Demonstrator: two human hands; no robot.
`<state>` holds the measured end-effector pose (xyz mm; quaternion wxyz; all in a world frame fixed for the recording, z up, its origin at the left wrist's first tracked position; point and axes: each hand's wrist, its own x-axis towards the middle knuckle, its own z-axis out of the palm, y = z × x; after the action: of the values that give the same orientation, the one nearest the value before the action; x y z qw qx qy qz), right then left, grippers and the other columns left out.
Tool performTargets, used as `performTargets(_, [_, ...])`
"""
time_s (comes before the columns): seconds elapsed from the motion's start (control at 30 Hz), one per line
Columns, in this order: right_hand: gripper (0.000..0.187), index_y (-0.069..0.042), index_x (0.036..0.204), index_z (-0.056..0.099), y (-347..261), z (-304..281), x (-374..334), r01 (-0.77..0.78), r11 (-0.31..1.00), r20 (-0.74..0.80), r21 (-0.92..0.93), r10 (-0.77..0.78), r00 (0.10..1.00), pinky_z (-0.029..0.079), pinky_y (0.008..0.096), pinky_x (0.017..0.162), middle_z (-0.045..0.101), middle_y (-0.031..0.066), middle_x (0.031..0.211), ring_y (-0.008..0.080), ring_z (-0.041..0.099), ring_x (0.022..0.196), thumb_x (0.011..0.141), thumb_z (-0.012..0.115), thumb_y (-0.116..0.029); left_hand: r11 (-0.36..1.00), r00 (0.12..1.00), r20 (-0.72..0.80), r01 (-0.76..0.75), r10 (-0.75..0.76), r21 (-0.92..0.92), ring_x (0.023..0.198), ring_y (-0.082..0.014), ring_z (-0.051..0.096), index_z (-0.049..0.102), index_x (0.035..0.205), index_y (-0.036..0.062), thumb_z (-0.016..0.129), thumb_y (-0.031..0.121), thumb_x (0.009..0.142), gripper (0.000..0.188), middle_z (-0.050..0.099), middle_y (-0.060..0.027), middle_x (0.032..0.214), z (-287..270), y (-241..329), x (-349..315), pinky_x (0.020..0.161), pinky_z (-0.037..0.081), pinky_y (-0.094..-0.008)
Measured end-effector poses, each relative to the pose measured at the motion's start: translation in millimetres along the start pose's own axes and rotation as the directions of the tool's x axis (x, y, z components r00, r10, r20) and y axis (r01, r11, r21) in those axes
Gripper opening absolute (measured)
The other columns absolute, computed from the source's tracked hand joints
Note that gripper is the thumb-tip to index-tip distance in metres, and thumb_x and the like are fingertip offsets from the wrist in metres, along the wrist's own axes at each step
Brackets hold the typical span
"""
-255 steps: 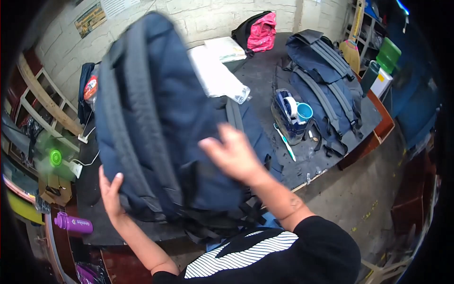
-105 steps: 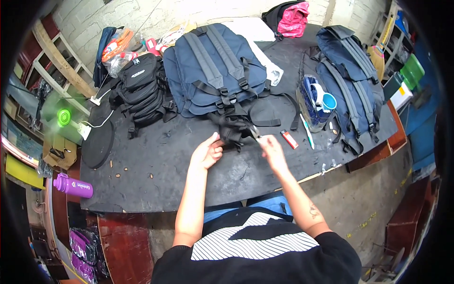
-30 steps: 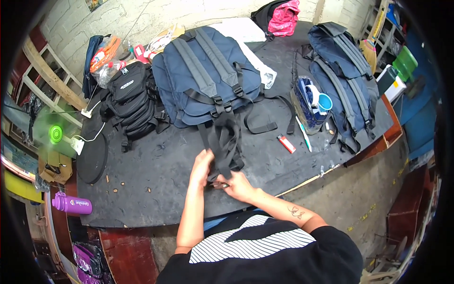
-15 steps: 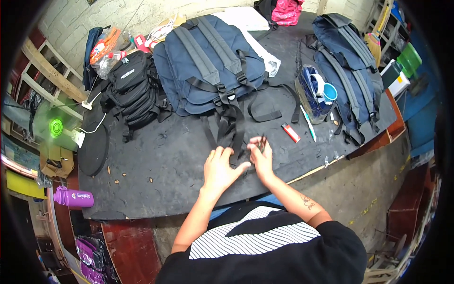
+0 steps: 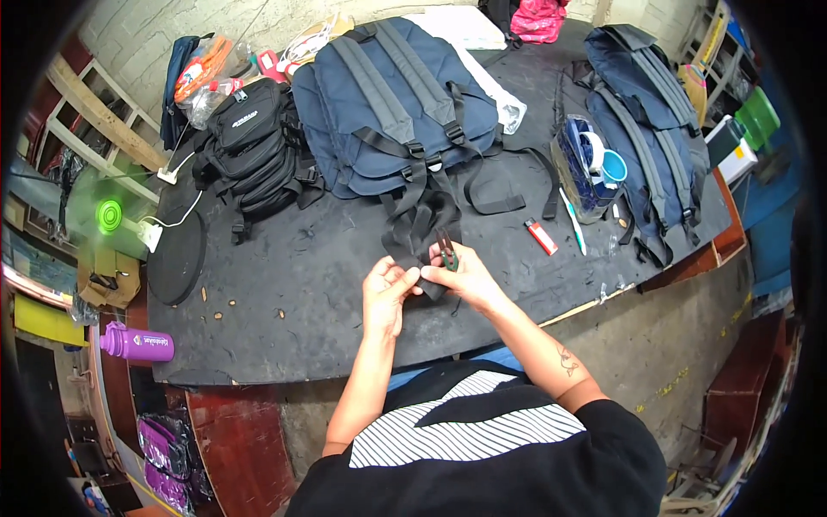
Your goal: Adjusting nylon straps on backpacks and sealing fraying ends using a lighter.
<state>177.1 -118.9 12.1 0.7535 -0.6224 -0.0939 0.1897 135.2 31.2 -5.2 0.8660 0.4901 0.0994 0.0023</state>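
At the front of the black table, my left hand (image 5: 384, 295) pinches the end of a black webbing strap (image 5: 432, 288) between thumb and fingers. My right hand (image 5: 472, 277) meets it there, its thumb on the same strap end. Tucked in the right fingers is a small pair of thread snips (image 5: 449, 257) with green on it, its narrow dark blades pointing away from me. The strap belongs to a bunch hanging toward me from a navy backpack (image 5: 340, 116), which lies with its grey shoulder straps up. Part of the strap is hidden behind my fingers.
A black backpack (image 5: 254, 146) sits left of the navy one; another navy backpack (image 5: 633, 138) lies at right. Between stand a clear container (image 5: 579, 172), a red lighter (image 5: 541, 237) and a toothbrush-like stick (image 5: 573, 221). A purple bottle (image 5: 138, 343) is at the left edge.
My hands have come together on the strap end; before, the left was spread and apart from the right. The snips stay in my right hand. The whole view has shifted slightly.
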Motion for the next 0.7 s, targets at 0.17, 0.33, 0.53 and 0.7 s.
performTargets(0.17, [0.017,-0.004,0.082,0.052,2,-1,0,0.064,0.997,-0.119,0.041,-0.059,0.991,0.037,0.0184,0.056,0.051,-0.0044,0.068,0.0027,0.046,0.061,0.073,0.068,-0.004,0.995,0.992,-0.115,-0.049,0.059,0.088,0.063,-0.0137,0.058,0.050,0.106,-0.0016,0.062,-0.001,0.079,0.030,0.059,-0.0075,0.086,-4,12,-6,0.065,0.052,-0.0266])
performTargets(0.33, [0.014,-0.004,0.079,0.052,-15,-6,0,0.122,0.992,-0.262,-0.020,-0.123,0.957,0.035,0.0183,0.055,0.049,-0.0054,0.067,0.0020,0.043,0.060,0.075,0.064,-0.003,0.365,0.444,-0.196,-0.333,0.874,0.869,0.097,-0.0177,0.049,0.054,0.110,0.0036,0.056,-0.008,0.072,0.040,0.056,-0.0060,0.100,-1,29,-22,0.076,0.044,-0.0295])
performTargets(0.53, [0.011,-0.005,0.078,0.052,-14,4,2,0.166,0.986,-0.235,-0.031,-0.168,0.957,0.032,0.0181,0.053,0.046,-0.0073,0.067,0.0009,0.039,0.060,0.079,0.062,-0.005,0.030,0.675,0.411,-0.539,0.613,0.842,0.080,-0.0223,0.057,0.063,0.093,0.0018,0.068,0.002,0.067,0.026,0.058,-0.0102,0.102,36,27,-15,0.071,0.046,-0.0312])
performTargets(0.7, [0.010,-0.006,0.078,0.053,-21,5,1,0.107,0.982,-0.241,0.157,-0.067,0.968,0.031,0.0181,0.053,0.045,-0.0078,0.067,0.0009,0.039,0.059,0.080,0.062,-0.005,0.069,0.643,0.433,-0.603,0.631,0.795,0.079,-0.0232,0.056,0.060,0.084,-0.0007,0.064,0.000,0.072,0.013,0.059,-0.0102,0.095,33,19,-9,0.068,0.045,-0.0319])
